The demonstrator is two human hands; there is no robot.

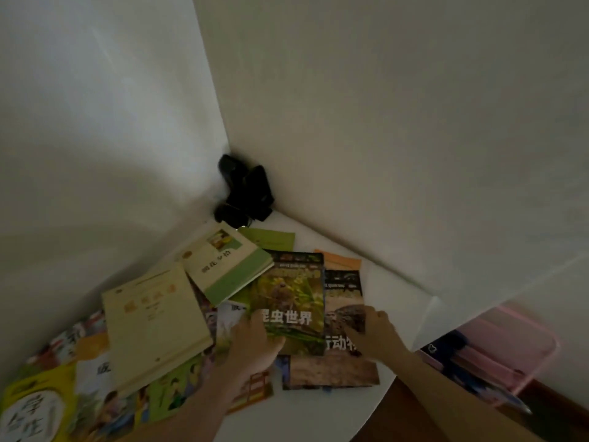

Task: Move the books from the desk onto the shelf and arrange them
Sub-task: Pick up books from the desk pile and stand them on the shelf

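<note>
A person's two bare hands reach into a loose pile of books spread over a white bench (pixel 318 419) set in the corner of a pale-walled room. No shelf is in view.

The left hand (pixel 255 342) lies on the near left corner of a green insect book (pixel 288 301), which tops the heap. The thumb appears to lie across the cover with the fingers tucked beneath the edge, so the grip looks closed on that book, probably to lift it off first because nothing rests on it.

The right hand (pixel 373 333) sits just right of that book, on a brown animal book (pixel 342 346) which the green one partly covers. Its fingers are bent and spread over the cover, pressing down. Whether they curl under an edge I cannot tell; it seems to steady the lower book while the upper one comes away.

Left of the left grip, a large cream book (pixel 153 323) lies tilted over brightly coloured children's books (pixel 63 393). Beyond both grips, towards the corner, a cream and green book (pixel 228 266) rests askew on the others, with a green booklet (pixel 271 240) and an orange one (pixel 339 260) peeking out. A black object (pixel 245 193), too dark to identify, sits in the corner itself. Right of the right grip, past the bench edge, is a pink basket (pixel 510 346).
</note>
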